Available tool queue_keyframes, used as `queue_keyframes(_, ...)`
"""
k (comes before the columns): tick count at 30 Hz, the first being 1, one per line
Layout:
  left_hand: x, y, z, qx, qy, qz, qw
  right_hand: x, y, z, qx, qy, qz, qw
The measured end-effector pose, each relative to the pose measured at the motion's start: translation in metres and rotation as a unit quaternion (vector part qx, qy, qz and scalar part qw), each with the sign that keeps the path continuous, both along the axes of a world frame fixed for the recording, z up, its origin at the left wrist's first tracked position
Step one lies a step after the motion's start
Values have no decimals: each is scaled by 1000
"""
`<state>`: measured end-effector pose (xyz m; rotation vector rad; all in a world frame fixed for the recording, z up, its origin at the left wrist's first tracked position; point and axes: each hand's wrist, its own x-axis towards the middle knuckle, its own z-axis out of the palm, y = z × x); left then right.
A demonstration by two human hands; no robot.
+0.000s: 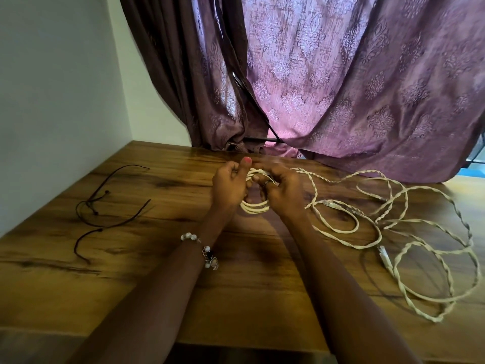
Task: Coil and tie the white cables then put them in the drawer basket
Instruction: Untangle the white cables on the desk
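Being gripped by both the left hand (228, 185) and right hand (282, 190), fingers curled round it, the white cable coil (255, 206) is held above the counter (157, 258). Loops could be sprung loose if the loose cable (393, 232) snags.

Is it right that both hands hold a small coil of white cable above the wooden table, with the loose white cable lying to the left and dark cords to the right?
Sides are swapped. In the head view the loose white cable lies right of the hands and the dark cords lie left. The left hand and right hand do hold the coil above the wooden table.
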<state>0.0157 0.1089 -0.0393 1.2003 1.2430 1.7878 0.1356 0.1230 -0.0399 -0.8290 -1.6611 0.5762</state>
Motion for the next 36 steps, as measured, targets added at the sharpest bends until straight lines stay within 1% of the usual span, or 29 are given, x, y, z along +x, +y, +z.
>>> queue_keyframes(1,1,0,-1,-9,11,18,1000,0,0,-1,5,14,-8,1000)
queue_keyframes(2,2,-1,-1,-22,3,25,999,0,-1,-1,13,24,-19,999)
queue_keyframes(4,5,-4,2,-40,-36,23,998,-1,-3,-2,33,34,-39,998)
queue_keyframes(7,10,-6,3,-30,-76,21,996,-4,-4,-3,53,47,-59,996)
queue_keyframes(9,13,-9,1,-3,-65,38,997,-6,-6,-4,57,57,-67,994)
queue_keyframes(11,15,-10,-2,24,-26,83,996,-7,-7,-4,64,56,-70,994)
queue_keyframes(13,14,-12,-1,31,-21,134,990,-8,-8,-5,56,45,-66,995)
queue_keyframes(16,8,-11,-2,44,-9,158,986,-8,-7,-3,1,32,-19,999)
queue_keyframes(19,-1,-7,-6,64,8,134,989,-4,-9,3,-39,10,51,998)
queue_keyframes(22,0,-10,-3,66,25,124,990,6,-9,8,-47,-31,112,992)
queue_keyframes(27,6,-9,-4,58,75,106,990,19,-6,15,-65,-108,139,982)
queue_keyframes(28,7,-8,-4,55,85,107,989,20,-7,15,-76,-102,150,981)
queue_keyframes(29,7,-8,-3,54,95,108,988,20,-9,16,-100,-75,170,977)
queue_keyframes(30,8,-8,-2,53,101,106,988,20,-11,17,-138,-28,197,970)
queue_keyframes(32,7,-7,0,51,98,104,988,16,-15,19,-220,67,239,943)
queue_keyframes(34,7,-7,1,52,104,110,987,10,-17,20,-279,119,233,924)
queue_keyframes(36,8,-9,2,56,115,121,984,2,-19,21,-303,147,198,921)
